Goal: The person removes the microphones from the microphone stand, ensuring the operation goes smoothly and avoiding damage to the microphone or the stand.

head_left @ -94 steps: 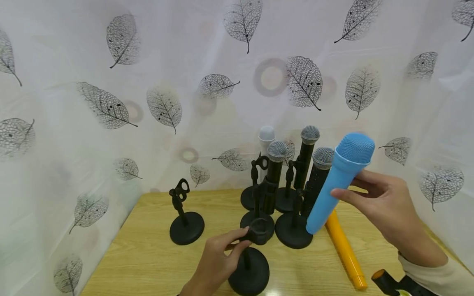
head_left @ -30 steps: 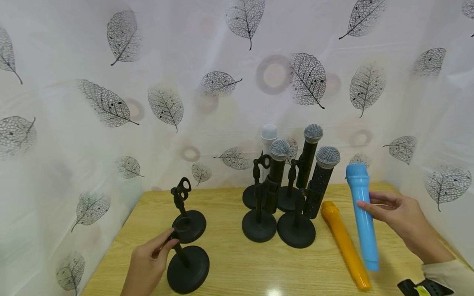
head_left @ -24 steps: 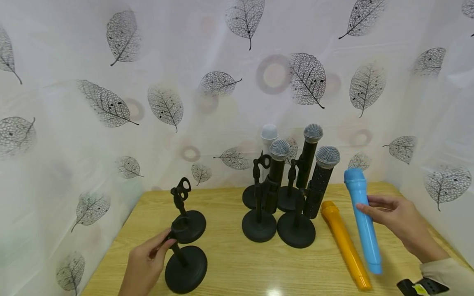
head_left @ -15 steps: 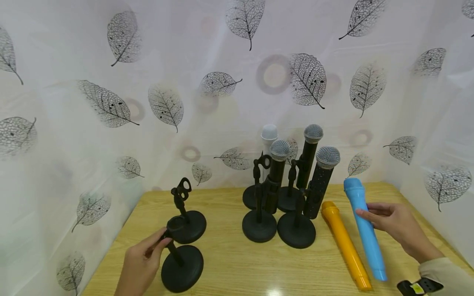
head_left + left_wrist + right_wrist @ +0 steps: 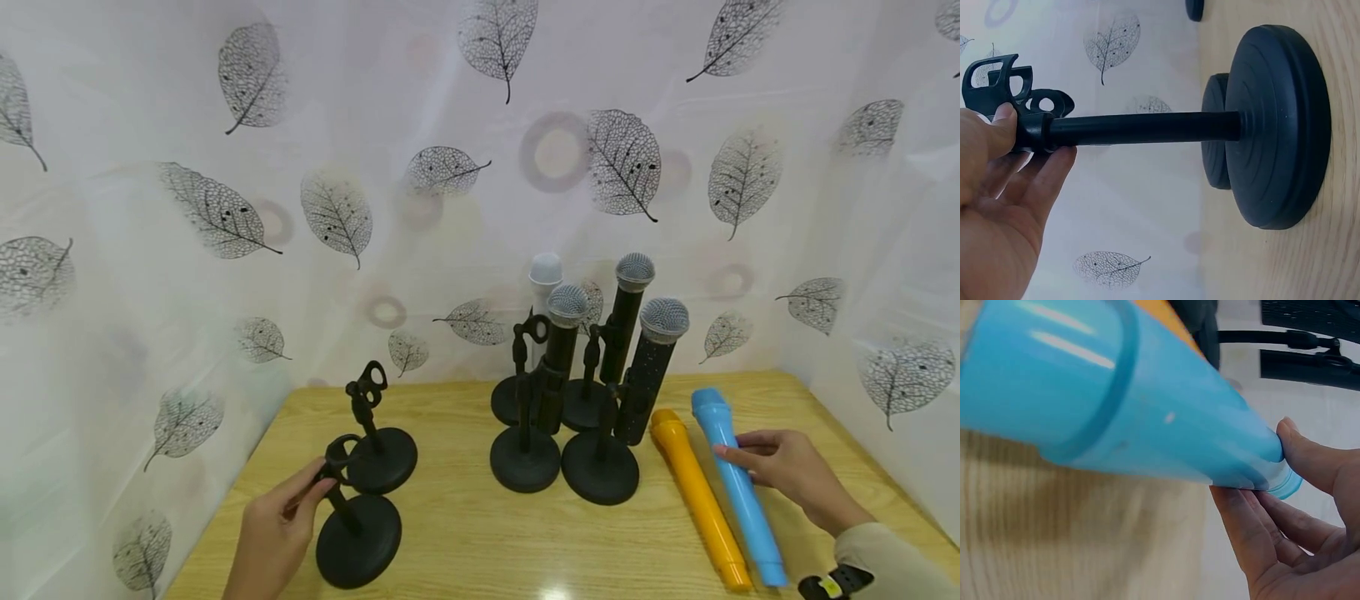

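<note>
My left hand (image 5: 273,525) pinches the top of a black microphone stand (image 5: 358,542) just below its ring clip. In the left wrist view the stand's round base (image 5: 1279,125) is at the wood surface, its post running to my fingers. My right hand (image 5: 795,471) holds a blue microphone (image 5: 738,492) between thumb and fingers, low over the table at the right. The blue microphone lies alongside an orange microphone (image 5: 701,500), heads pointing away from me. In the right wrist view the blue body (image 5: 1166,406) fills much of the picture, thumb on one side and fingers on the other.
Another black stand (image 5: 382,458) without a microphone stands just behind the left one. Mid-table, several stands hold microphones, among them a speckled black one (image 5: 648,375) and a white one (image 5: 545,271). A leaf-printed curtain (image 5: 435,83) borders the wooden table (image 5: 480,533).
My left hand carried the stand from the middle of the table to the left, then slightly further. My right hand lowered the blue microphone from upright to lying beside the orange one.
</note>
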Action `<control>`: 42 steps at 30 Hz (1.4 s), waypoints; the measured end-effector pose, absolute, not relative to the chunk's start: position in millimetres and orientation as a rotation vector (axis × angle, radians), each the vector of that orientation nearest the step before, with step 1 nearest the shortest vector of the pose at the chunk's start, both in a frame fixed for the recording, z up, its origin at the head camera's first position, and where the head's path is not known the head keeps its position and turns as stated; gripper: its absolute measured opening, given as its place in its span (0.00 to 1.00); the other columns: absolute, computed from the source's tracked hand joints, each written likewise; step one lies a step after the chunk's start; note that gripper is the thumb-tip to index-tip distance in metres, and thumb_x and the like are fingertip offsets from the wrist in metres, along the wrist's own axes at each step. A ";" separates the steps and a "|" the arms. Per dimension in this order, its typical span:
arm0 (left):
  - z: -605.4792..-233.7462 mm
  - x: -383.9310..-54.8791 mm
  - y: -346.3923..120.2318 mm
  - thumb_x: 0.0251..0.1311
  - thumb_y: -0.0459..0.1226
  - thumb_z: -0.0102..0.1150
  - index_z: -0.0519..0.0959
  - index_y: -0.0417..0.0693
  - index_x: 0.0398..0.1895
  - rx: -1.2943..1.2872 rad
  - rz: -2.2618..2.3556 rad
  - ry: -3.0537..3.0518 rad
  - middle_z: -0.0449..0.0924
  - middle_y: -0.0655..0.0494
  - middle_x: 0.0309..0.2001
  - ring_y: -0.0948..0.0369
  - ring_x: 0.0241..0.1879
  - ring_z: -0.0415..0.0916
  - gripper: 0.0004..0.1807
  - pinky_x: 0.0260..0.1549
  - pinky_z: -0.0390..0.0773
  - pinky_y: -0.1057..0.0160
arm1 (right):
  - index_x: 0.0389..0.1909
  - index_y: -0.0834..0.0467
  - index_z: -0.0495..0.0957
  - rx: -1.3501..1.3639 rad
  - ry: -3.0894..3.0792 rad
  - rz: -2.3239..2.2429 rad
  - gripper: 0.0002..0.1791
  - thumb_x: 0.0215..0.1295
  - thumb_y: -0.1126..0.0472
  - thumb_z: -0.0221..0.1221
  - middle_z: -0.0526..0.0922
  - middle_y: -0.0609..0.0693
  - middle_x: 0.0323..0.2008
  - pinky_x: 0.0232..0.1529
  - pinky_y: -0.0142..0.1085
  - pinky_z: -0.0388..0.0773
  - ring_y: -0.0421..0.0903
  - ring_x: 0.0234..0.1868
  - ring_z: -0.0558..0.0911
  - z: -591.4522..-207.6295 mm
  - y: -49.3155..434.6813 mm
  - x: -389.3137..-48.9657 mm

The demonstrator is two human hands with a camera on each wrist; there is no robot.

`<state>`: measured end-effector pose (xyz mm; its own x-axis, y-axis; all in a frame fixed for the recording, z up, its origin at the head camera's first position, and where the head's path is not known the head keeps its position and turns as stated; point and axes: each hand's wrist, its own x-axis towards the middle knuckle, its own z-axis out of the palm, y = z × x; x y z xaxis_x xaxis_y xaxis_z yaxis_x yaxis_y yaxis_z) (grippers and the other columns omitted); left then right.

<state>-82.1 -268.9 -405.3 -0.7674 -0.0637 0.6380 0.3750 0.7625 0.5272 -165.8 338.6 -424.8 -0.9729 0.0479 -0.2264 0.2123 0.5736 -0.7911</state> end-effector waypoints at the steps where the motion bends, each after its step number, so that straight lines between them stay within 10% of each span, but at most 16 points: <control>1: -405.1 -82.2 -269.1 0.53 0.20 0.70 0.84 0.30 0.49 -0.224 -0.873 -2.303 0.88 0.41 0.38 0.68 0.31 0.84 0.18 0.24 0.79 0.78 | 0.63 0.83 0.64 0.226 2.622 -1.344 0.50 0.66 0.39 0.65 0.73 0.78 0.59 0.43 0.44 0.86 0.52 0.45 0.85 -426.6 338.6 -166.4; 32: -407.5 -83.4 -270.9 0.58 0.21 0.67 0.83 0.29 0.51 -0.207 -0.947 -2.309 0.87 0.38 0.41 0.75 0.37 0.80 0.17 0.27 0.80 0.78 | 0.57 0.85 0.68 0.201 2.668 -1.147 0.50 0.67 0.36 0.62 0.76 0.79 0.53 0.42 0.47 0.86 0.54 0.41 0.85 -455.3 340.1 -173.3; 42: -407.3 -72.6 -268.6 0.64 0.29 0.67 0.80 0.37 0.60 -0.053 -0.911 -2.382 0.87 0.38 0.44 0.59 0.32 0.87 0.21 0.25 0.80 0.76 | 0.57 0.84 0.69 0.195 2.683 -1.115 0.51 0.66 0.35 0.62 0.75 0.79 0.53 0.42 0.47 0.86 0.53 0.41 0.85 -452.0 338.1 -173.4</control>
<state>-72.6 -268.6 -407.3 -0.8299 -0.1634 0.5335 0.2341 0.7659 0.5988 -173.4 338.1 -452.0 -0.9649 0.0344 -0.2603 0.2087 0.7020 -0.6809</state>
